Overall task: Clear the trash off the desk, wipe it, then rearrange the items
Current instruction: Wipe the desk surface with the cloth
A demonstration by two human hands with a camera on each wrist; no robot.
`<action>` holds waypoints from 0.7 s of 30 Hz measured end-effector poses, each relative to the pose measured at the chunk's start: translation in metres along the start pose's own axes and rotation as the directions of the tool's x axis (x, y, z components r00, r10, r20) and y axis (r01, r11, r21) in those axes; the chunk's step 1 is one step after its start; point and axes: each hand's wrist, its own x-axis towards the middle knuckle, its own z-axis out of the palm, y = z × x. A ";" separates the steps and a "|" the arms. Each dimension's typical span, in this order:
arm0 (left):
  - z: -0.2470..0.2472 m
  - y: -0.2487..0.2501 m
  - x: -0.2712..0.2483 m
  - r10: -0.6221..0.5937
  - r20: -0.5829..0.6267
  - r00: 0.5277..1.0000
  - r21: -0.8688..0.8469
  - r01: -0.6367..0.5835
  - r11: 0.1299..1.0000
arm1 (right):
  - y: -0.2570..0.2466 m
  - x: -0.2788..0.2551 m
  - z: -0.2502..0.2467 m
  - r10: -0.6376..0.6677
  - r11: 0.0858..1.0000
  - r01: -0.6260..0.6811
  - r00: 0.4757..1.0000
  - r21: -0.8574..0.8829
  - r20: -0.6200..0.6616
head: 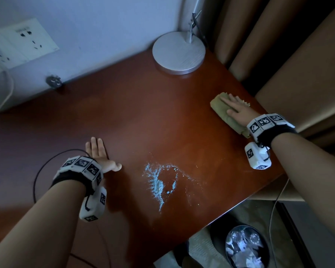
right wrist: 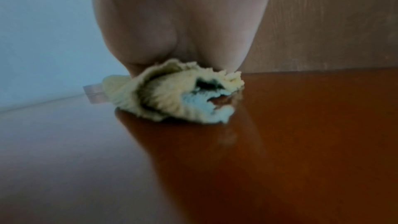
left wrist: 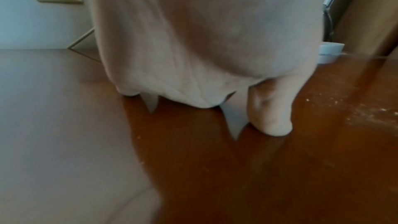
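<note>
Right hand (head: pixel 237 111): flat, fingers straight, pressing yellow cloth (head: pixel 223 113) — right of frame.
Left hand (head: pixel 99 155): open, bracing desk (head: pixel 124 117).
Wipe: sweep toward blue powder (head: pixel 159 182), lower centre — keep pressure even.

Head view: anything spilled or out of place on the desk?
Yes. A patch of pale blue powder is scattered across the desk near its front edge, unwiped. The right hand presses the yellow cloth flat well away from it, toward the desk's right edge.
</note>
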 end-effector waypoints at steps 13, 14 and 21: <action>-0.008 0.004 -0.010 -0.012 0.041 0.999 -0.016 0.013 1.000 | -0.010 -0.036 0.034 -0.044 0.994 0.047 0.999 -0.104 0.029; -0.009 0.006 -0.015 -0.021 0.028 0.999 0.042 0.019 0.999 | -0.011 -0.042 0.038 -0.054 0.992 0.057 0.998 -0.110 0.033; -0.010 0.012 -0.029 0.051 -0.023 0.998 0.123 -0.048 0.991 | -0.027 -0.076 0.067 -0.116 0.979 0.128 0.990 -0.156 0.083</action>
